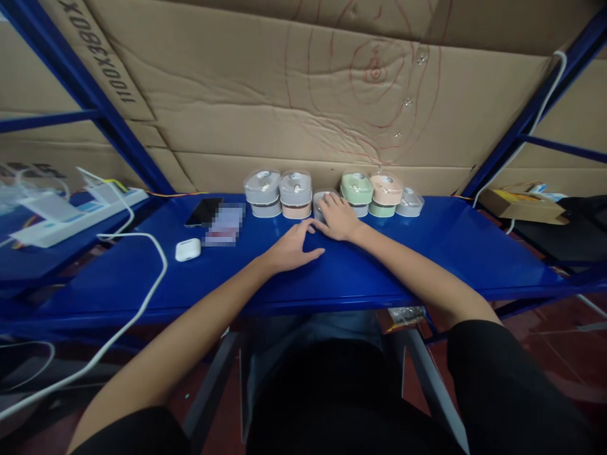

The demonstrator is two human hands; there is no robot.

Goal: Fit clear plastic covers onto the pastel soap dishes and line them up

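Along the back of the blue table [246,281] stand several small lidded boxes with clear tops. My right hand [339,217] is over a single low grey box [319,210] in the middle of the row, its fingers curled across the top and hiding most of it. Just in front, my left hand [291,248] holds nothing, thumb and fingers apart, fingertips close to the right hand. To the left are two stacks, a grey box [262,187] and another grey box [296,187] on top. On the right are a green-topped stack [356,187], a peach-topped stack [386,189] and a lone grey box [410,203].
A white earbud case [188,249], a dark phone [203,212] and a pixelated flat item [224,224] lie at left. Beyond them are a power strip [85,218] and a white cable [159,265]. Cardboard [237,114] closes the back; an open carton [520,207] sits right.
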